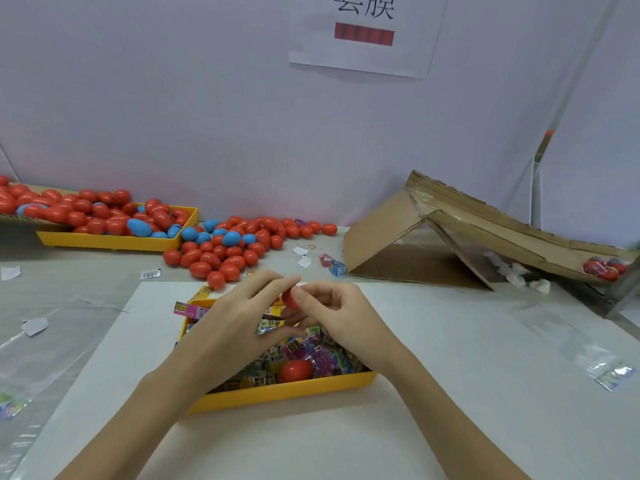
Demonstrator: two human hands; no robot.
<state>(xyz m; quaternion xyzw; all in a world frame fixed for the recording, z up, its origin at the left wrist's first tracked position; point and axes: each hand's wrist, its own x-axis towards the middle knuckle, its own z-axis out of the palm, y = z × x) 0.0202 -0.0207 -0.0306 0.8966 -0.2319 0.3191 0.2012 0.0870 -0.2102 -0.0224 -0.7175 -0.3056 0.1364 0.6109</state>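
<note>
Both hands meet above a yellow tray (284,391) full of small colourful packets (325,358). My right hand (339,313) has its fingers curled round a small red plastic egg piece (288,299). My left hand (239,317) touches the same red piece with its fingertips, and a printed packet (268,327) shows under its thumb side. Whether the left hand grips the packet I cannot tell. Another red egg (296,370) lies in the tray among the packets.
A heap of red and blue eggs (228,247) lies at the back, beside a second yellow tray (107,240) piled with more. A tipped cardboard box (433,237) lies at the right. Paper scraps and clear bags are scattered on the table.
</note>
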